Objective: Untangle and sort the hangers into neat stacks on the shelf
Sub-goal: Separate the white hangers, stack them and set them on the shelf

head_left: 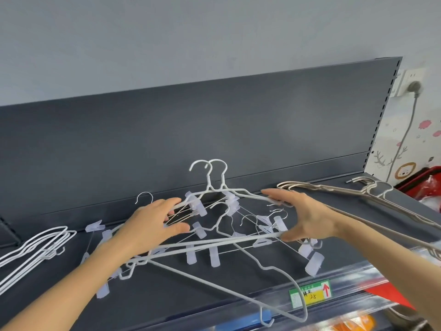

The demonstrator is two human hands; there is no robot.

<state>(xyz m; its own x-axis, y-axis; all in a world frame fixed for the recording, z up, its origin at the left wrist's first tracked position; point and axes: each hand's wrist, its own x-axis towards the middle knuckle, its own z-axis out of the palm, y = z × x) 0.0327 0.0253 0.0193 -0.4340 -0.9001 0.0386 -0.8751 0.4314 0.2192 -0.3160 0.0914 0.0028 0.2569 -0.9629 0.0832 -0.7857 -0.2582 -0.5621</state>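
Two white wire hangers with hooks upward are lifted above a tangled pile of white clip hangers on the dark shelf. My left hand grips their left shoulder, fingers curled round the wires. My right hand holds their right end, fingers over the top wire and thumb under the bottom bar. One white hanger from the pile sticks out over the shelf's front edge.
A stack of plain white hangers lies at the left of the shelf. A stack of beige hangers lies at the right. The shelf's dark back panel rises behind. A price label sits on the front rail.
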